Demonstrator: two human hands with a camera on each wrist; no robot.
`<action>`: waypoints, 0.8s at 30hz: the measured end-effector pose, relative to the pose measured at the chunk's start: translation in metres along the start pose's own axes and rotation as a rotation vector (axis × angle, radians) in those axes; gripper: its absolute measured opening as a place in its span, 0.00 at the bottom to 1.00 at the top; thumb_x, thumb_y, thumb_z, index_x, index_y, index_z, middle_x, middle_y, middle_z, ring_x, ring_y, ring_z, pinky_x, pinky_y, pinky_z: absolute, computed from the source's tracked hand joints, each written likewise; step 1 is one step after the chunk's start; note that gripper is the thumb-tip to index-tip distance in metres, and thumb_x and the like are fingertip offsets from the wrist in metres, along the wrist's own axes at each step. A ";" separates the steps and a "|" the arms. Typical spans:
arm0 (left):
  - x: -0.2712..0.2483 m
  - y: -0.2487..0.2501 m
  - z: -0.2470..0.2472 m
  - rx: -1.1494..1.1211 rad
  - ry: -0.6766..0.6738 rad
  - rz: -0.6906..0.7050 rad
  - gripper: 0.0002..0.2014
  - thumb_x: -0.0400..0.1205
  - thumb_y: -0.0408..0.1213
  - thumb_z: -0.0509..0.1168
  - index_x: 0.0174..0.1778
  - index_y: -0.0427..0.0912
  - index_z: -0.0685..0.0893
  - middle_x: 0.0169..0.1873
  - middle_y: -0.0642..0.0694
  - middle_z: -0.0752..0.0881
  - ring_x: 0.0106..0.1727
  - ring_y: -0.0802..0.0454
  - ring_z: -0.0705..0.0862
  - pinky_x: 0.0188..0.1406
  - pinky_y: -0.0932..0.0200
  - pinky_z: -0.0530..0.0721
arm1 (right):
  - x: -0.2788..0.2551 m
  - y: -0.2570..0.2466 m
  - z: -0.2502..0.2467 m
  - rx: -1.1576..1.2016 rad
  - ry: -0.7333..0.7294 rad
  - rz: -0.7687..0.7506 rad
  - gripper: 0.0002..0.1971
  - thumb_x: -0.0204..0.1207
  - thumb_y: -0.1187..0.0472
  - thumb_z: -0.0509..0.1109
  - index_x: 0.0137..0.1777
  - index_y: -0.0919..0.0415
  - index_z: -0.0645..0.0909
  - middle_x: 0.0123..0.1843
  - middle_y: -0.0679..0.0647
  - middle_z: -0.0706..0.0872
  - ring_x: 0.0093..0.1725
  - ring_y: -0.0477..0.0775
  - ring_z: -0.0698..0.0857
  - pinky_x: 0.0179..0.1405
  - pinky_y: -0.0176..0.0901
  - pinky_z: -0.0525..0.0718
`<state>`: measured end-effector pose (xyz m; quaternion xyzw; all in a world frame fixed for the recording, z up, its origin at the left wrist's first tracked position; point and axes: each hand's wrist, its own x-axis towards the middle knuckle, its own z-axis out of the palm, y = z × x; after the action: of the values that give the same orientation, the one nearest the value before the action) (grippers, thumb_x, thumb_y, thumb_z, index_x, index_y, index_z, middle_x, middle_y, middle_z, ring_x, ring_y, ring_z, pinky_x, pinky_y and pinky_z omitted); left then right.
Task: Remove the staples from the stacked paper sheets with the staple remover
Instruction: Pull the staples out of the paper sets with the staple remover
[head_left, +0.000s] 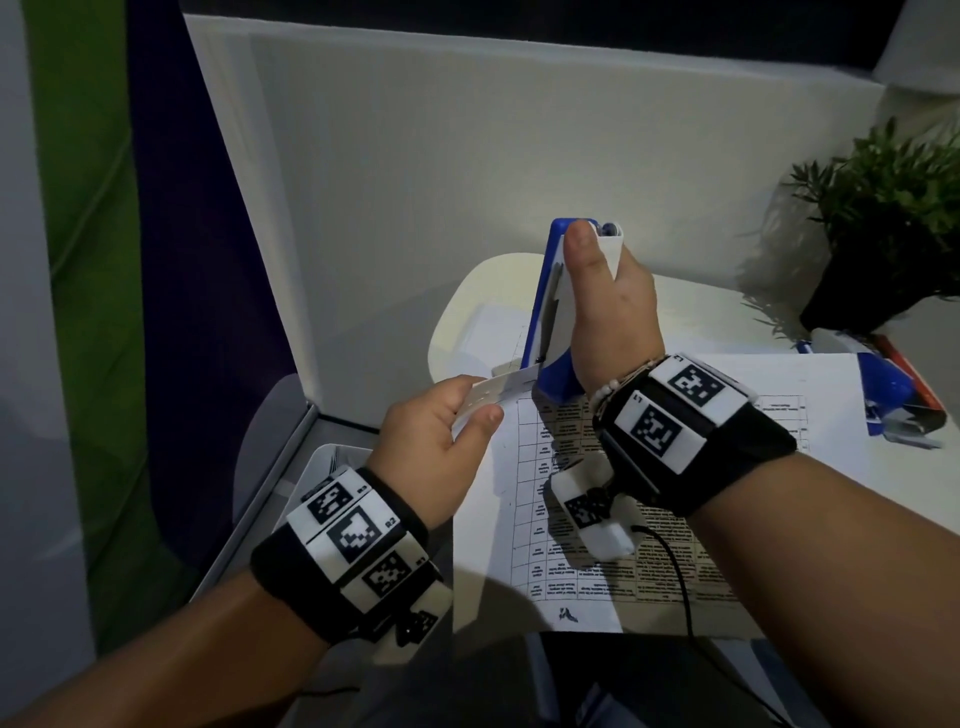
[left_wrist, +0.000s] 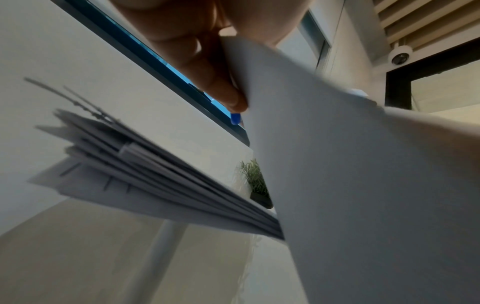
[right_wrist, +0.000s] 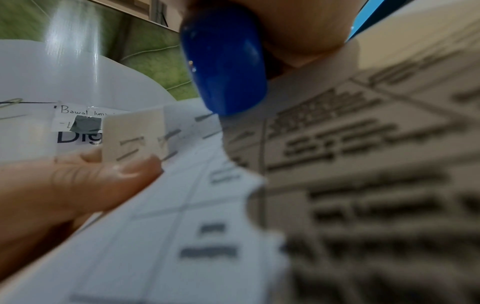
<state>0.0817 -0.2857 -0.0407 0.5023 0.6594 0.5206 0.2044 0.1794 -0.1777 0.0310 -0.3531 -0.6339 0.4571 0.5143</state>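
Two hands meet close together over the white round table (head_left: 467, 301). Nearest us lie the white printed paper sheets (head_left: 623, 525), spread under the left wrist. We see their far-left corner, lined with staples, lifted and pinched between the thumb and fingers of the right hand (head_left: 436, 436), at scene left. Just beyond, touching that corner, the blue-and-white plastic staple remover (head_left: 543, 291) stands upright with the left hand (head_left: 613, 317) wrapped round it, thumb near its top. Farther right sit a blue stapler (head_left: 885, 387) and a green potted plant (head_left: 893, 228).
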 end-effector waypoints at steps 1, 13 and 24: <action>0.000 0.000 0.000 0.007 0.000 0.009 0.05 0.80 0.41 0.65 0.46 0.56 0.84 0.33 0.55 0.85 0.35 0.59 0.82 0.37 0.58 0.80 | 0.000 0.000 0.000 0.006 0.005 -0.009 0.15 0.71 0.39 0.59 0.32 0.49 0.72 0.30 0.43 0.77 0.35 0.49 0.78 0.45 0.48 0.80; 0.010 -0.002 -0.009 -0.078 0.071 -0.123 0.08 0.80 0.37 0.66 0.41 0.58 0.82 0.40 0.51 0.89 0.44 0.47 0.87 0.49 0.43 0.86 | 0.016 -0.006 -0.019 0.291 0.231 0.109 0.19 0.73 0.34 0.60 0.52 0.48 0.77 0.49 0.46 0.83 0.52 0.49 0.85 0.60 0.45 0.80; 0.019 -0.012 -0.033 0.482 -0.161 0.223 0.22 0.77 0.33 0.63 0.67 0.55 0.79 0.66 0.67 0.71 0.70 0.64 0.68 0.75 0.59 0.62 | -0.003 0.061 -0.066 0.273 0.399 0.578 0.29 0.69 0.29 0.65 0.54 0.53 0.83 0.49 0.57 0.89 0.48 0.62 0.89 0.56 0.68 0.85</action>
<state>0.0426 -0.2844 -0.0345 0.6459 0.6864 0.3263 0.0722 0.2434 -0.1458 -0.0237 -0.5276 -0.3287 0.5860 0.5198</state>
